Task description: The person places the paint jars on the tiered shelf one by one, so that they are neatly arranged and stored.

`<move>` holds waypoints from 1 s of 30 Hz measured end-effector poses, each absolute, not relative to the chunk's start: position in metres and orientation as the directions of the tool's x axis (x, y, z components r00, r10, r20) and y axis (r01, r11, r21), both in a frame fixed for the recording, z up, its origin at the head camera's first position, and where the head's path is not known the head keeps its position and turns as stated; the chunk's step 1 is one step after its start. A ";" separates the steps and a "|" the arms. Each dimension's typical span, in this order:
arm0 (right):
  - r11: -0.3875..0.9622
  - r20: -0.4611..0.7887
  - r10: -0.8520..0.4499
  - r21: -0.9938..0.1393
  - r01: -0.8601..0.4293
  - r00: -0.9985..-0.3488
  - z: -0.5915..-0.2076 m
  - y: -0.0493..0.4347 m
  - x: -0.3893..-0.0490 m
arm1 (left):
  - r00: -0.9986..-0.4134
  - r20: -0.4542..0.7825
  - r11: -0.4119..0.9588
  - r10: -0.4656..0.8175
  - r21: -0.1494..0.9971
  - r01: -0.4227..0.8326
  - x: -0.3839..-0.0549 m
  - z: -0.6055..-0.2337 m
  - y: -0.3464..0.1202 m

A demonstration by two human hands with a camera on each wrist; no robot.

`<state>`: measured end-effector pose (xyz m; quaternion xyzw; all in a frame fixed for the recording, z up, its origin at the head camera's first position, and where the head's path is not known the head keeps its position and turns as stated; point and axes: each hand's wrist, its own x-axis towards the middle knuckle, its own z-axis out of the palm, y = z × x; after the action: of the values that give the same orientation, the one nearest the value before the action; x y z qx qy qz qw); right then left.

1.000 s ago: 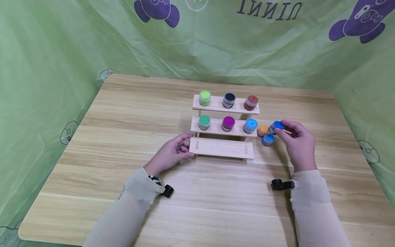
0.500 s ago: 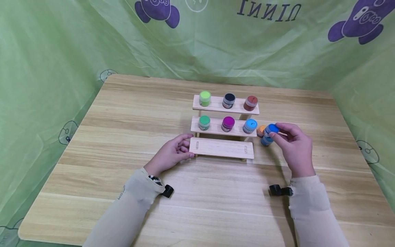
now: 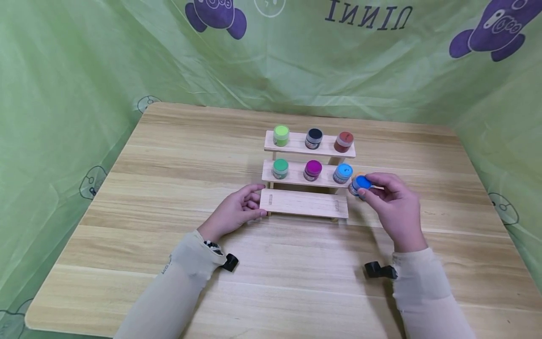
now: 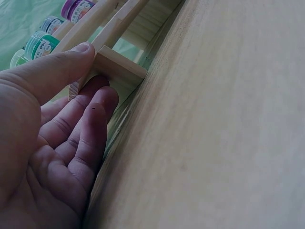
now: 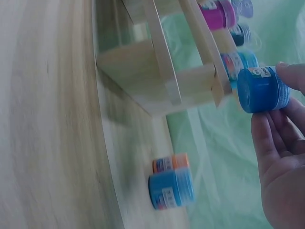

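Observation:
In the head view my right hand (image 3: 397, 209) pinches a dark blue paint jar (image 3: 361, 184) between thumb and fingers, raised off the table beside the rack's right end. My left hand (image 3: 235, 210) holds the left end of the wooden step rack (image 3: 304, 203) at its lowest shelf, thumb at the front corner and fingers curled behind. That shelf is bare. Light blue (image 3: 342, 173), purple (image 3: 313, 170) and green (image 3: 280, 168) jars stand on the middle shelf. On the top shelf are light green (image 3: 281, 135), black (image 3: 314, 138) and brown-red (image 3: 344, 141) jars.
In the right wrist view a blue jar (image 5: 170, 189) and an orange jar (image 5: 170, 163) stand on the table beside the rack; the held jar largely hides them in the head view. A green printed cloth (image 3: 271, 61) hangs behind the wooden table (image 3: 203, 141).
My right hand has carried the dark blue jar leftward, toward the rack's right end, covering the jars standing there. The left hand keeps its place on the rack.

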<state>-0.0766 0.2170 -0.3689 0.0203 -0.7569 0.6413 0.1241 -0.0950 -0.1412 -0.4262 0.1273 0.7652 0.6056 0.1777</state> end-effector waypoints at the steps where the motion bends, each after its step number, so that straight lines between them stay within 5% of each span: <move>1: 0.180 0.221 0.121 -0.964 -0.197 -0.968 -0.369 0.215 -0.076 | -0.905 -0.118 0.234 0.410 0.972 -0.021 -0.095 -0.426 -0.141; 9: 0.297 0.262 0.058 -0.926 -0.234 -0.963 -0.373 0.202 -0.074 | -0.904 -0.117 0.233 0.411 0.972 -0.020 -0.095 -0.427 -0.141; 30: 0.281 0.212 -0.149 -0.927 -0.247 -0.966 -0.379 0.155 -0.069 | -0.901 -0.128 0.239 0.414 0.970 -0.028 -0.093 -0.424 -0.142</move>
<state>-0.0686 0.1546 -0.3794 0.1238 -0.7993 0.5866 0.0416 -0.0930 -0.1424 -0.4243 0.1261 0.7656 0.6036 0.1832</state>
